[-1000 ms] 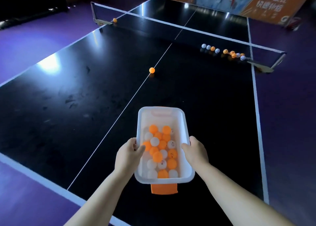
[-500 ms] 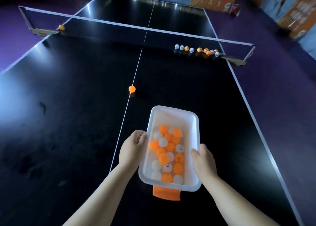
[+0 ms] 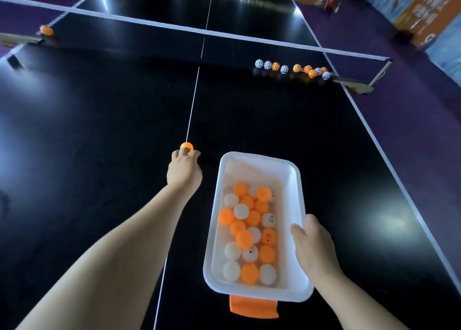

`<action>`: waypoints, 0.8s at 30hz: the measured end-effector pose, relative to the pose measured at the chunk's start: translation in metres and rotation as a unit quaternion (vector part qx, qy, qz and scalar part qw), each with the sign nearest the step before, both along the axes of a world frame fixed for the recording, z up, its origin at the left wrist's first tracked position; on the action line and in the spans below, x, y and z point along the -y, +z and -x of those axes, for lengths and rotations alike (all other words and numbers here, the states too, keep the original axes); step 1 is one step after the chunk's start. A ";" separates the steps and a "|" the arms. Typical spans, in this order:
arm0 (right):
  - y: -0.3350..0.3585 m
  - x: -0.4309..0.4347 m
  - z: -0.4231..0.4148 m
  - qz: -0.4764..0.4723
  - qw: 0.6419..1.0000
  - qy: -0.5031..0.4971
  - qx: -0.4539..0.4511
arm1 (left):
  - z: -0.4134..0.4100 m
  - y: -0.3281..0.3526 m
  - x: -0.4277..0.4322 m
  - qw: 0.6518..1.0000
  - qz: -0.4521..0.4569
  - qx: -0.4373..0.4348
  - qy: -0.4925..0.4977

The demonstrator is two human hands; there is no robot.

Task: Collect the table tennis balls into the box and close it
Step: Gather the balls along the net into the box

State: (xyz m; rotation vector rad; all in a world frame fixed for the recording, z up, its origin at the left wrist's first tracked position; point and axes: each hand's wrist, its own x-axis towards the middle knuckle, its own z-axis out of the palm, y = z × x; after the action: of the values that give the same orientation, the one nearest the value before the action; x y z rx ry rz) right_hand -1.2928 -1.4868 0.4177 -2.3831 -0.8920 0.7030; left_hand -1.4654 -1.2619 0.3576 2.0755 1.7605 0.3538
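A white plastic box lies on the black table, holding several orange and white balls. An orange latch tab sticks out from under its near end. No lid shows. My right hand grips the box's right rim, thumb over the edge. My left hand reaches forward to a lone orange ball on the white centre line, its fingertips curled on the ball's near side.
Several orange and white balls lie in a row against the net at the right. One orange ball sits by the left net post. The table's right edge borders purple floor.
My left hand has let go of the box's left rim and stretched forward to the lone orange ball. The view has moved closer to the net; the right hand still holds the box.
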 end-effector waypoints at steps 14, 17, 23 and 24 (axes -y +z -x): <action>-0.008 -0.012 0.003 0.034 0.996 0.000 0.084 | -0.010 -0.007 -0.029 0.989 0.066 0.127 0.048; -0.008 -0.012 0.003 0.035 0.995 0.001 0.090 | -0.012 0.031 0.005 0.957 -0.014 0.279 0.081; -0.003 -0.009 0.003 0.037 0.998 -0.006 0.047 | -0.005 0.066 0.088 0.960 -0.105 0.224 -0.133; 0.000 -0.007 0.004 0.034 0.999 -0.012 0.027 | -0.003 0.066 0.097 0.967 -0.104 0.171 -0.155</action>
State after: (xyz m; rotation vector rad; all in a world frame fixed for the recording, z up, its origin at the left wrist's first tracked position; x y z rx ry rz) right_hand -1.2964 -1.4798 0.4180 -2.4800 -0.8736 0.6732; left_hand -1.4624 -1.3592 0.4232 2.2253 1.2211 0.7773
